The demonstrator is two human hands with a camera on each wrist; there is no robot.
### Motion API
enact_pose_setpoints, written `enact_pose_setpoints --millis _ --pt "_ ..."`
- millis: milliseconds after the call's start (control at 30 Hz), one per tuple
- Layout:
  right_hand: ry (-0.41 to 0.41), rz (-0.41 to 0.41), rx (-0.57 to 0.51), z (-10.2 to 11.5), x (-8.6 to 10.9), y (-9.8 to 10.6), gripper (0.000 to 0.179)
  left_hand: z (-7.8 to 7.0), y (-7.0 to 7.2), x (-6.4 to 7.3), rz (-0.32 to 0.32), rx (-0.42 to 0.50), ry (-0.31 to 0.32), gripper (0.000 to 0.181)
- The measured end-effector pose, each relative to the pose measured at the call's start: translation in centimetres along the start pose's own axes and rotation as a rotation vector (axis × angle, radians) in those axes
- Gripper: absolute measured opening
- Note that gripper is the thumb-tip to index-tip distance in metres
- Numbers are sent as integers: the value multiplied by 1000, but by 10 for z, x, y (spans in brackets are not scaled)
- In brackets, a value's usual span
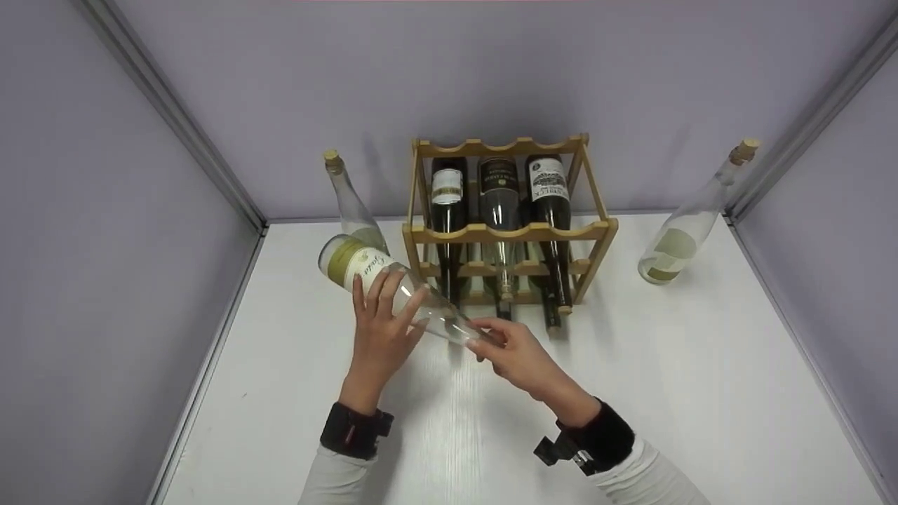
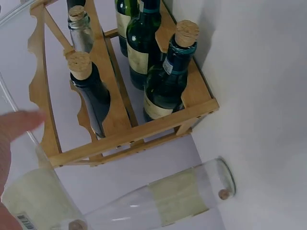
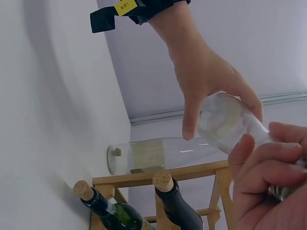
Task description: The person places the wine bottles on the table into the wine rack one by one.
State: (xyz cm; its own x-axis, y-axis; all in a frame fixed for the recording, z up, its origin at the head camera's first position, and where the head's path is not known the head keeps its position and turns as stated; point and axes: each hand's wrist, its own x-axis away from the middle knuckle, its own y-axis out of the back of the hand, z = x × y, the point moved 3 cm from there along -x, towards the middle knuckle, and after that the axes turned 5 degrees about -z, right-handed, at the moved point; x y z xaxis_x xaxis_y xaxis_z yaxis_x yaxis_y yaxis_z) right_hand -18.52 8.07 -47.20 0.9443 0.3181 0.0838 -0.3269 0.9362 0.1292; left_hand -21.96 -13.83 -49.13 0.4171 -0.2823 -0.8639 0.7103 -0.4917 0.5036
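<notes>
A clear glass wine bottle [image 1: 344,261] with a white and olive label is held tilted in front of the rack, its base up to the left and its neck toward the lower right. My left hand [image 1: 382,319] grips its body, fingers spread over the label's lower edge. My right hand [image 1: 515,354] holds the neck end between thumb and fingers, covering the bottle's mouth. Close by stands a wooden wine rack [image 1: 596,230] with several corked bottles lying in it. From the right wrist, the left thumb and fingers show round the glass.
Another clear corked bottle [image 1: 353,203] stands left of the rack, partly hidden by the held one. A third clear corked bottle [image 1: 675,245] stands to the right on the white table [image 1: 701,393]. Pale panel walls [image 1: 463,63] enclose the table at the back and sides.
</notes>
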Motion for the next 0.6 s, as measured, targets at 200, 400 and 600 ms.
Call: enact_pose_setpoints --millis 200,400,600 --pt "16 -6 -51 6 8 11 42 -6 0 3 -78 86 2 75" --pt "39 -29 -158 13 14 20 43 -12 -1 5 -115 151 39 62" --pt "38 -65 -224 19 18 27 44 -24 -1 -2 -86 314 134 66"
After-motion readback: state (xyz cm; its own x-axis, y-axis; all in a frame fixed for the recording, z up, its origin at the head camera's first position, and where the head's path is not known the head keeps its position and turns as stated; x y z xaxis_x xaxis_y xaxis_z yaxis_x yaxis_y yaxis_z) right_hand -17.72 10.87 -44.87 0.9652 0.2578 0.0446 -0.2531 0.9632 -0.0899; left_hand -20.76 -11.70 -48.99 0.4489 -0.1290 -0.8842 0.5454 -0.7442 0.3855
